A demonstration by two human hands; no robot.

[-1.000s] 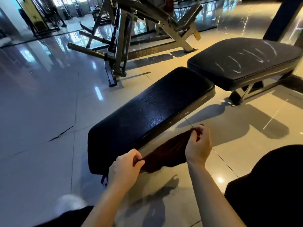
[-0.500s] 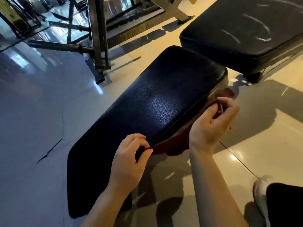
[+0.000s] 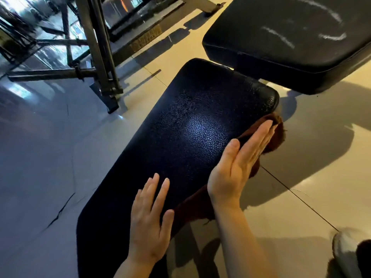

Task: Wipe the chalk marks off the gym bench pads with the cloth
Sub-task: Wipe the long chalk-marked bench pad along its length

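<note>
Glossy gym floor (image 3: 50,157) surrounds the long bench pad (image 3: 180,141), where both pinches have released: left hand (image 3: 150,223) flat on top, right hand (image 3: 239,163) pressing the brown cloth (image 3: 275,135) flat-fingered against its right edge, while chalk marks (image 3: 279,38) await on the far pad (image 3: 261,53).

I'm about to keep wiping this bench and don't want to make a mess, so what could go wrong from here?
1. The brown cloth hangs off the long pad's side edge, pinned only by the flat right hand; with no grip on it, it may slip to the floor.
2. The chalk marks lie on the other pad, so wiping here could miss them.
3. The left hand rests flat on the glossy pad and might slide.
</note>
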